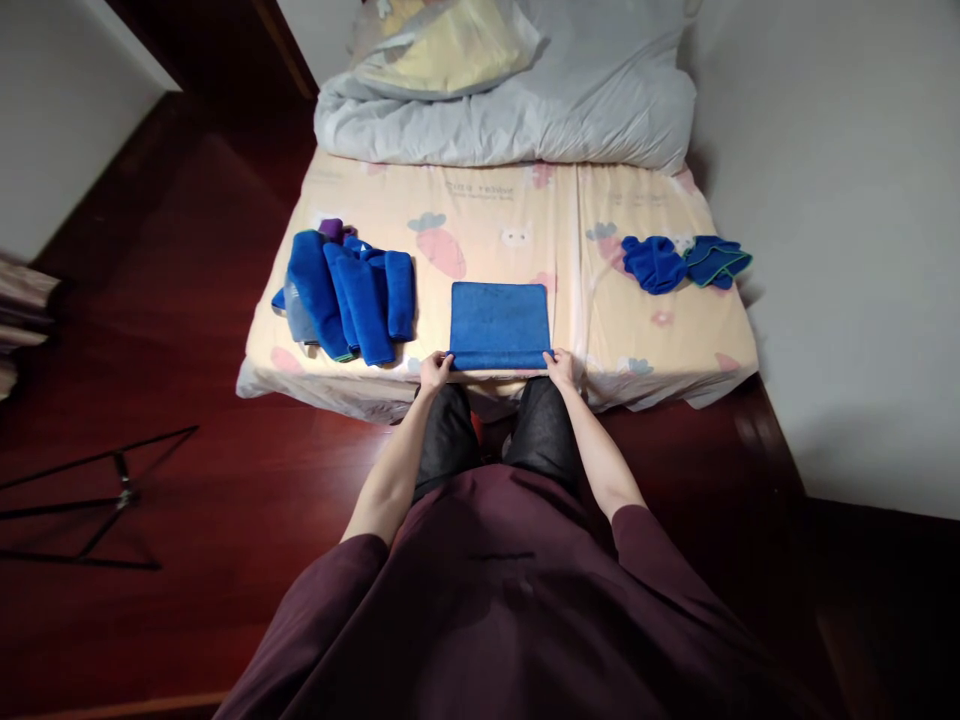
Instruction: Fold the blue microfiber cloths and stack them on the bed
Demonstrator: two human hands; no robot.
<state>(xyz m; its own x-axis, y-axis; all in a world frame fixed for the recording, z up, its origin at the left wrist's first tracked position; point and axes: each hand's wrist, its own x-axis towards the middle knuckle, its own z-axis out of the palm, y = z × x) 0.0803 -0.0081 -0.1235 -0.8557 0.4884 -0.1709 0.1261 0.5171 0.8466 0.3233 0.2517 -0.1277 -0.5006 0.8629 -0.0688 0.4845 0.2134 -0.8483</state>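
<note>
A blue towel lies flat on the bed in front of my knees, its near edge turned over into a narrow strip. My left hand pinches the left end of that strip, and my right hand pinches the right end. To the left is a pile of rolled blue towels, with a purple cloth at its back. Over on the right side of the bed are a crumpled blue cloth and another blue cloth with a green edge.
A grey quilt and a plastic bag with something yellow lie at the back of the bed. Black tripod legs stand on the dark red floor at left. A pale wall rises on the right.
</note>
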